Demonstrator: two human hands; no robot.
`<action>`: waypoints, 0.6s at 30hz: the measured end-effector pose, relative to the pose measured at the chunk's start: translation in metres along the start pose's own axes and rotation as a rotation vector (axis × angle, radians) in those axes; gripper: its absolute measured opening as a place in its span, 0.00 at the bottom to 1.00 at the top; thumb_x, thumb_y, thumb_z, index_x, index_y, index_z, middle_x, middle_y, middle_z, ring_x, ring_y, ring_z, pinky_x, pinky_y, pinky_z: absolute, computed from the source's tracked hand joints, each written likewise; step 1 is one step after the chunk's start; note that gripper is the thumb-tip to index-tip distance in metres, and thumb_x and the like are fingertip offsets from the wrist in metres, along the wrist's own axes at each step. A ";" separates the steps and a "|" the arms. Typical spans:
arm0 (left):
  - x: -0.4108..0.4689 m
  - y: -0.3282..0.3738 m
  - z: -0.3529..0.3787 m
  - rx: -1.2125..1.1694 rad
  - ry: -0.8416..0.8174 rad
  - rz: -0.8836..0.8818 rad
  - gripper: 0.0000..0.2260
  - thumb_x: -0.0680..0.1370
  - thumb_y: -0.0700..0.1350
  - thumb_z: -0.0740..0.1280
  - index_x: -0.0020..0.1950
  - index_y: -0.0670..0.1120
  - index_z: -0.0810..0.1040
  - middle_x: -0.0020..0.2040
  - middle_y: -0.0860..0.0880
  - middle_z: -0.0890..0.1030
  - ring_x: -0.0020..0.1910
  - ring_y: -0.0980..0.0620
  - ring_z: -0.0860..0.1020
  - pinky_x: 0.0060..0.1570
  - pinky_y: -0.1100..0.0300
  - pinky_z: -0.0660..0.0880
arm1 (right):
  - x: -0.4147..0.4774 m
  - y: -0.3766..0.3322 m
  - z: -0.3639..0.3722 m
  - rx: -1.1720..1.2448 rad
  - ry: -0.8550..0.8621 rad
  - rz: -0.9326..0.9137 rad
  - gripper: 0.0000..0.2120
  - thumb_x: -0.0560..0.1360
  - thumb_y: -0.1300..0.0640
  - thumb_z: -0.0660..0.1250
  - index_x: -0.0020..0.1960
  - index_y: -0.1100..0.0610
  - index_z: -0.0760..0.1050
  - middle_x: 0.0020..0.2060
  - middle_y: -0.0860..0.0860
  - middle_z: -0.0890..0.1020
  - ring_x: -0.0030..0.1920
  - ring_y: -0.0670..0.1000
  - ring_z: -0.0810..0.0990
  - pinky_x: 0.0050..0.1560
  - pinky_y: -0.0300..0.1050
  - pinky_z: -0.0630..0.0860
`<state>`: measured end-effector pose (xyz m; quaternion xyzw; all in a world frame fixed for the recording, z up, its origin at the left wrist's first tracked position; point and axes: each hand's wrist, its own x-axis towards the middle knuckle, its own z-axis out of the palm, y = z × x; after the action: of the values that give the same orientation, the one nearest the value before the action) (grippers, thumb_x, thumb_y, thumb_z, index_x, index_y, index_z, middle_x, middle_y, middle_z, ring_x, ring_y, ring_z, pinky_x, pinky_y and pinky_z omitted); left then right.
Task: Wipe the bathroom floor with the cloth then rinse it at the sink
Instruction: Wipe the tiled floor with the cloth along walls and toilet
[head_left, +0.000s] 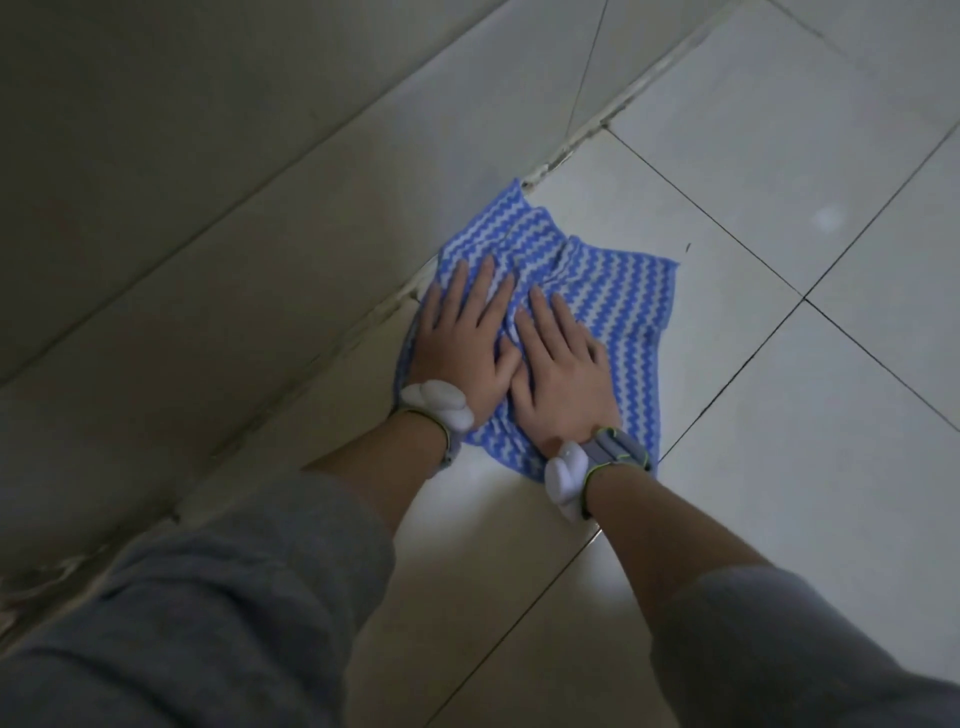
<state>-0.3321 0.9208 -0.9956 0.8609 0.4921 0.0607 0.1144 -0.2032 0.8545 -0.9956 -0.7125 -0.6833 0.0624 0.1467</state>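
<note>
A blue cloth with white zigzag stripes (613, 296) lies rumpled on the white tiled floor (779, 415), its far corner touching the seam where floor meets wall. My left hand (462, 343) presses flat on the cloth's left part, fingers straight and spread. Beside it, my right hand (561, 374) presses flat on the middle of the cloth, its thumb side overlapping the left hand's thumb. Both wrists wear grey bands with white pieces. No sink is in view.
A tiled wall (208, 208) runs diagonally along the left, meeting the floor at a grimy, cracked seam (587, 135). Dark grout lines cross the floor. A small dark speck (688, 248) lies right of the cloth. My grey sleeves fill the bottom of the view.
</note>
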 end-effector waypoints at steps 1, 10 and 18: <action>0.002 0.000 0.000 -0.001 -0.004 -0.005 0.27 0.81 0.50 0.53 0.81 0.51 0.55 0.82 0.49 0.53 0.81 0.46 0.47 0.78 0.46 0.47 | 0.000 0.000 0.000 0.000 0.002 0.004 0.26 0.82 0.48 0.51 0.75 0.58 0.67 0.76 0.56 0.65 0.78 0.57 0.61 0.74 0.57 0.61; 0.059 0.020 -0.003 0.060 -0.065 0.053 0.30 0.79 0.54 0.52 0.81 0.49 0.55 0.82 0.46 0.53 0.81 0.46 0.49 0.78 0.48 0.46 | 0.023 0.002 0.000 -0.004 0.119 0.345 0.23 0.83 0.51 0.53 0.76 0.56 0.67 0.76 0.51 0.68 0.76 0.53 0.64 0.70 0.49 0.60; 0.058 -0.023 -0.020 0.168 -0.147 0.365 0.29 0.83 0.56 0.48 0.82 0.47 0.49 0.82 0.45 0.48 0.81 0.45 0.46 0.78 0.48 0.49 | 0.013 0.011 -0.036 -0.072 -0.335 0.313 0.30 0.83 0.38 0.47 0.81 0.47 0.46 0.81 0.47 0.50 0.80 0.53 0.47 0.77 0.54 0.44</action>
<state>-0.3263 0.9851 -0.9830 0.9443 0.3218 -0.0239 0.0648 -0.1818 0.8631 -0.9632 -0.7943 -0.5810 0.1775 -0.0058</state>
